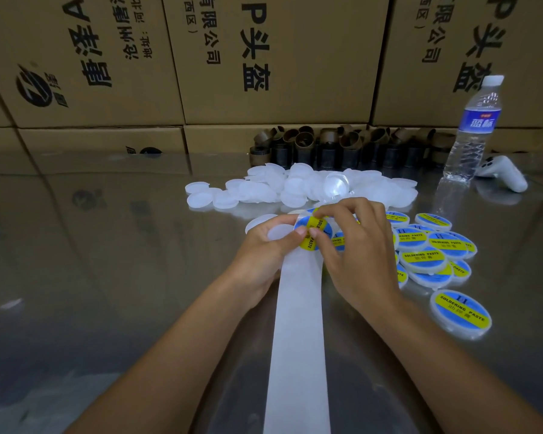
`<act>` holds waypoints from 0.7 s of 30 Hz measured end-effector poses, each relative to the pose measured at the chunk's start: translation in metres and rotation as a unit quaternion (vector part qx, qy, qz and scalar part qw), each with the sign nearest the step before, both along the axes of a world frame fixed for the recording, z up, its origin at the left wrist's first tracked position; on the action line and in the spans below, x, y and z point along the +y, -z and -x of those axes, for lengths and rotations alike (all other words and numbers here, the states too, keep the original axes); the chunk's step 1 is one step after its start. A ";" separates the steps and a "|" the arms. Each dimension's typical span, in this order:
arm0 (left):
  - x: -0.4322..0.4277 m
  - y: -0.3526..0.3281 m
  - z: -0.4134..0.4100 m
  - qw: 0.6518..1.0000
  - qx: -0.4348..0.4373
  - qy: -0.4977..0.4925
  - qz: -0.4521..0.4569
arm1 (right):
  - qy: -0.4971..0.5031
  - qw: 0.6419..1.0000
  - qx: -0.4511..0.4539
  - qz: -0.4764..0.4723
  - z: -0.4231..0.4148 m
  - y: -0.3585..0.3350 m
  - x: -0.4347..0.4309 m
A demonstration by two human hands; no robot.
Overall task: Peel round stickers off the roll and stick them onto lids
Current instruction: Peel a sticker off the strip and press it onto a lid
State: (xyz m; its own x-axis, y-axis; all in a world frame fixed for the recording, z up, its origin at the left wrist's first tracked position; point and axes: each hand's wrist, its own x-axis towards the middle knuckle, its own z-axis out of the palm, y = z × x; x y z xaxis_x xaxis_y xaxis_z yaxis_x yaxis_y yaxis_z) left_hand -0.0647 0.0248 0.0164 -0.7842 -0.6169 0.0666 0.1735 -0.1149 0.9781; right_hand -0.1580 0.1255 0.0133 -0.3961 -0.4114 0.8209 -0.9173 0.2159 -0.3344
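A round blue and yellow sticker [311, 231] sits at the top of the white backing strip [298, 324], which runs down toward me. My left hand [264, 255] holds the strip's top end, thumb at the sticker's left edge. With thumb and fingers curled, my right hand [355, 245] pinches the sticker at its top and lower right edges. A plain white lid [259, 221] lies just behind my left hand. A pile of plain white lids [295, 189] lies farther back. Labelled lids [433, 245] lie to the right, one [460, 313] nearer me.
The shiny metal table [123, 245] reflects the cardboard boxes [276, 57] stacked along its back. Brown cardboard roll cores [342, 145] stand behind the lid pile. A water bottle [474, 130] and a white controller [502, 173] are at the back right.
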 end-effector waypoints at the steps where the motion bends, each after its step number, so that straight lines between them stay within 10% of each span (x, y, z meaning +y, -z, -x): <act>1: 0.000 0.000 0.000 1.000 -0.001 0.003 0.000 | -0.003 1.000 -0.008 -0.001 0.000 0.000 0.000; 21: -0.003 -0.007 0.000 0.990 -0.047 0.030 -0.126 | -0.132 0.982 -0.133 -0.008 -0.012 -0.006 -0.001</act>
